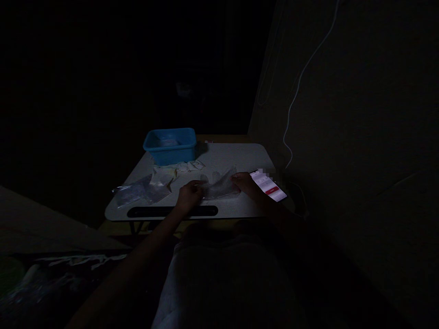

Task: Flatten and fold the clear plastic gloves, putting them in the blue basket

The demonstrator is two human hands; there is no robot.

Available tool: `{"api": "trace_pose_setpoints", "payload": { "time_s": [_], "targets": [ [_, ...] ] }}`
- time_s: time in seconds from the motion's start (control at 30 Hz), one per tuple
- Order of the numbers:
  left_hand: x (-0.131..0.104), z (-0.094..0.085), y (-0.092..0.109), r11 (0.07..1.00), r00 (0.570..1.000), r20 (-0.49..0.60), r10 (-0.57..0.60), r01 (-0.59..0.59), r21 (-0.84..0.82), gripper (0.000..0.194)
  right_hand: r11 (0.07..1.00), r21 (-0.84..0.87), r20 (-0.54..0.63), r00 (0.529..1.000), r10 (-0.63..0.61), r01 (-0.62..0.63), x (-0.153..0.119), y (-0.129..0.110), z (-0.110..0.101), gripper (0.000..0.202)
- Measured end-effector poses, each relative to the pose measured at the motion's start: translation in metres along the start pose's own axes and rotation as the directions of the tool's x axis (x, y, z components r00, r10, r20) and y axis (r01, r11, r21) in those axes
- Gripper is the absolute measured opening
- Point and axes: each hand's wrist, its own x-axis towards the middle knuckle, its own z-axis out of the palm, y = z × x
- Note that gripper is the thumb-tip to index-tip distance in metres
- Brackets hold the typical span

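Observation:
Between my two hands a clear plastic bag (221,185) is stretched out just over the small white table (236,155). My left hand (190,196) is closed on its left end, thumb and fingers pinching. On the other side, my right hand (244,182) pinches the upper right part of the bag. What the bag contains, if anything, is too dim to make out. More clear plastic bags (139,191) lie flat left of my left hand. Crumpled pale pieces (164,175), like cloth or paper, lie behind them.
A blue plastic basin (174,155) stands at the table's back left, with something pale inside. Right of my right hand lies a lit phone (269,185). A dark slot (171,211) runs along the front edge. A white cable (298,87) hangs by the right wall.

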Motion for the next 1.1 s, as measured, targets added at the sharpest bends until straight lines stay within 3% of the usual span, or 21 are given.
{"api": "trace_pose_setpoints", "payload": {
  "time_s": [0.2, 0.3, 0.4, 0.47, 0.53, 0.63, 0.7, 0.73, 0.8, 0.93, 1.1],
  "targets": [
    [-0.007, -0.001, 0.004, 0.912, 0.998, -0.051, 0.047, -0.022, 0.411, 0.034, 0.99, -0.124, 0.007, 0.998, 0.062, -0.061, -0.003, -0.012, 0.004, 0.021],
    [-0.011, -0.001, 0.009, 0.85, 0.997, -0.063, 0.054, -0.013, 0.527, 0.037, 0.985, -0.149, -0.009, 0.996, 0.085, -0.086, -0.001, -0.013, 0.006, 0.016],
    [-0.013, -0.002, 0.013, 0.789, 0.969, -0.104, 0.223, -0.117, 0.603, 0.038, 0.985, -0.152, 0.002, 0.996, 0.088, -0.087, 0.001, -0.012, 0.007, 0.018],
    [-0.015, -0.003, 0.014, 0.697, 0.923, -0.049, 0.382, -0.253, 0.671, 0.033, 0.987, -0.145, 0.024, 0.997, 0.074, -0.07, 0.002, -0.01, 0.007, 0.022],
    [-0.018, -0.004, 0.014, 0.584, 0.863, 0.111, 0.493, -0.423, 0.692, 0.023, 0.992, -0.121, 0.047, 0.998, 0.043, -0.037, 0.003, -0.007, 0.006, 0.02],
    [-0.026, -0.001, 0.013, 0.46, 0.716, 0.366, 0.594, -0.676, 0.576, 0.018, 0.998, -0.053, 0.032, 0.999, 0.031, -0.029, 0.003, -0.001, 0.008, 0.013],
    [-0.031, 0.002, 0.013, 0.432, 0.631, 0.447, 0.634, -0.768, 0.473, 0.022, 0.998, -0.029, -0.006, 0.998, 0.063, -0.063, 0.004, 0.003, 0.01, 0.024],
    [-0.032, 0.004, 0.013, 0.439, 0.614, 0.458, 0.643, -0.786, 0.436, 0.024, 0.996, -0.027, -0.022, 0.996, 0.083, -0.083, 0.005, 0.006, 0.012, 0.03],
    [-0.031, 0.007, 0.014, 0.494, 0.634, 0.441, 0.635, -0.772, 0.399, 0.029, 0.995, -0.037, -0.04, 0.995, 0.094, -0.095, 0.007, 0.011, 0.014, 0.035],
    [-0.017, 0.012, 0.011, 0.632, 0.769, 0.338, 0.543, -0.639, 0.438, 0.041, 0.994, -0.103, -0.066, 0.997, 0.034, -0.041, 0.01, 0.02, 0.017, 0.037],
    [-0.005, 0.016, 0.0, 0.64, 0.85, 0.328, 0.412, -0.527, 0.559, 0.048, 0.99, -0.14, -0.057, 0.998, 0.004, -0.012, 0.009, 0.023, 0.016, 0.039]
  ]
}}
